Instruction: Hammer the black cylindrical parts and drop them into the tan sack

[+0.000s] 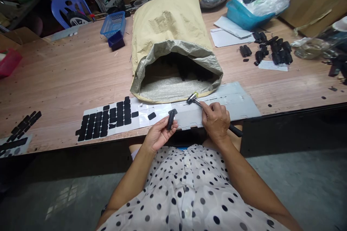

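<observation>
Pinching a black cylindrical part [170, 120] at the table's [89, 68] near edge, the left hand [159, 134] sits beside the right hand [217, 121], curled around a small hammer [193, 98]. Work looks partway: black pads [104, 123] await use; whether the heaped parts [278, 56] are finished is unclear.

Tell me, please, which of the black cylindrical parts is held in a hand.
The black cylindrical part in the left hand; the similar-looking ones lie in the pile at the right of the table.
</observation>
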Demonstrator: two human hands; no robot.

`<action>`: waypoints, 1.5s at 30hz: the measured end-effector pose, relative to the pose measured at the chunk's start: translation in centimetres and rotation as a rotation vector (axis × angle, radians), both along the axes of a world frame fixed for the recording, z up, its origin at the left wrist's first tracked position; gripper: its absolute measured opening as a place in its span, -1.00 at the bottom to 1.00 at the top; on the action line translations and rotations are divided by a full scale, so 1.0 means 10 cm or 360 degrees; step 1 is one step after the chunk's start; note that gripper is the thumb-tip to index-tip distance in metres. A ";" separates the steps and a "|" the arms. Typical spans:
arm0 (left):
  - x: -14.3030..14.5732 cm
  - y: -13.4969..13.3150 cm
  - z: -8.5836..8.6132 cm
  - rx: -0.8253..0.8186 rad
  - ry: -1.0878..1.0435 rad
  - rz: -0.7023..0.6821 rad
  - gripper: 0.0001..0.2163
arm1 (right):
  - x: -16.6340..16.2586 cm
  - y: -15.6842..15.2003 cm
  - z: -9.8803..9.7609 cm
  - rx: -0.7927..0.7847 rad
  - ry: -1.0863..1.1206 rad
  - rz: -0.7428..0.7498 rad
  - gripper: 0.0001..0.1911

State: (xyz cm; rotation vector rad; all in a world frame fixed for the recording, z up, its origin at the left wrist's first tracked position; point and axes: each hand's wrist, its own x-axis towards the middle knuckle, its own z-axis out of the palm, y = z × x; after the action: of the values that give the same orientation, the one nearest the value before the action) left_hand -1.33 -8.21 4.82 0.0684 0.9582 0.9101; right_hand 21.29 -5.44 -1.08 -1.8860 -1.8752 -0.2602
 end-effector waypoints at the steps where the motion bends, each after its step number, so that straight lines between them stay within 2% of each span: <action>1: 0.00 0.00 0.00 -0.0012 -0.0004 0.0007 -0.77 | 0.00 0.00 0.00 0.0010 -0.0009 0.0000 -0.67; 9: 0.04 0.04 0.07 -0.0116 -0.0043 0.0066 -0.75 | 0.01 -0.01 0.01 -0.0020 0.0023 0.0017 -0.65; 16: 0.00 0.03 0.03 -0.0107 -0.0090 0.0045 -0.66 | 0.00 -0.02 0.02 0.0008 -0.0010 0.0013 -0.65; 19: 0.01 0.02 0.03 -0.0059 -0.0043 0.0031 -0.71 | 0.01 -0.02 0.02 0.0034 -0.0027 0.0020 -0.65; 23: 0.05 0.02 0.03 0.0150 0.0157 0.0009 -0.84 | 0.00 -0.02 0.02 0.0013 -0.0012 0.0021 -0.65; 27: 0.10 0.05 0.01 0.0283 0.0359 0.0023 -0.81 | 0.00 -0.01 0.02 0.0006 0.0015 0.0016 -0.64; 35: 0.13 0.09 -0.01 0.0320 0.0471 -0.0004 -0.80 | 0.01 -0.01 0.01 -0.0047 0.0031 0.0022 -0.63; 45: 0.12 0.11 0.05 0.0198 0.0378 -0.0034 -0.97 | 0.00 -0.02 0.02 0.0029 -0.0011 0.0021 -0.65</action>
State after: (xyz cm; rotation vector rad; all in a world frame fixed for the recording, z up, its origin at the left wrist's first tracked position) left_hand -0.16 -7.14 5.29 0.2973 1.1171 0.9555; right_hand 21.31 -5.60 -0.83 -1.8620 -1.8830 -0.2790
